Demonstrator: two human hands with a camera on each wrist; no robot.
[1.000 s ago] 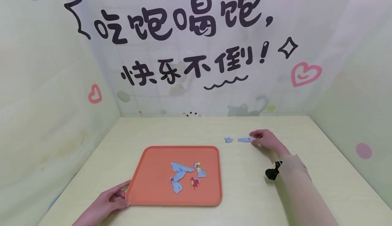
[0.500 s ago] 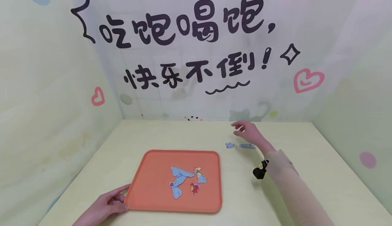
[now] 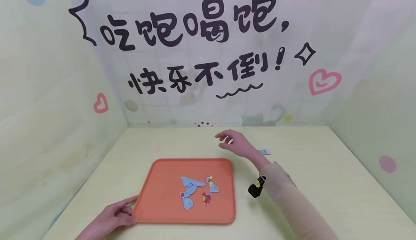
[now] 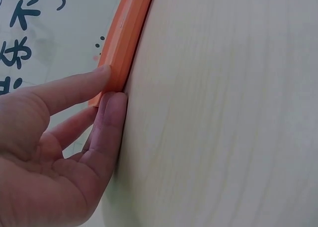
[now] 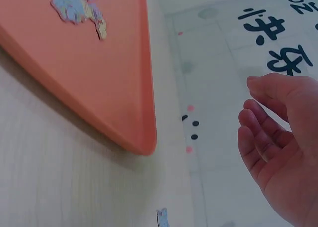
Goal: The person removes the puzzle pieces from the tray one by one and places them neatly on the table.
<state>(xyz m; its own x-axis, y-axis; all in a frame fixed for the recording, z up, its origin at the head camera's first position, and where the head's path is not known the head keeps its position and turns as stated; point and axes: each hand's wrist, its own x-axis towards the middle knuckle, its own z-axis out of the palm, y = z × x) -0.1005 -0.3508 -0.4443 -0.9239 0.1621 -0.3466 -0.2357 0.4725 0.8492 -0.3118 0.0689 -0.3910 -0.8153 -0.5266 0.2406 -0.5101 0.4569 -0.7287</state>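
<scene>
An orange tray point(image 3: 156, 193) lies on the table, with several light blue printed paper-like pieces point(image 3: 190, 191) and a red one point(image 3: 206, 198) on it. My left hand point(image 3: 112, 216) holds the tray's front left corner; in the left wrist view, fingers and thumb pinch its rim point(image 4: 124, 43). Over the table behind the tray's far right corner hovers my right hand point(image 3: 235, 143), fingers loosely bent and nothing between them. Beyond its wrist a light blue strip point(image 3: 264, 151) shows partly. A small blue piece point(image 5: 162, 218) appears at the bottom of the right wrist view.
The pale wood table point(image 3: 312, 182) is enclosed by fabric walls; the back wall point(image 3: 182, 106) carries large black writing. A black band with a yellow detail point(image 3: 256, 187) hangs at the right wrist.
My right hand has let go of the blue strip, lifted and moved left toward the tray's far right corner. It now covers the small blue piece in the head view. The left hand stays put.
</scene>
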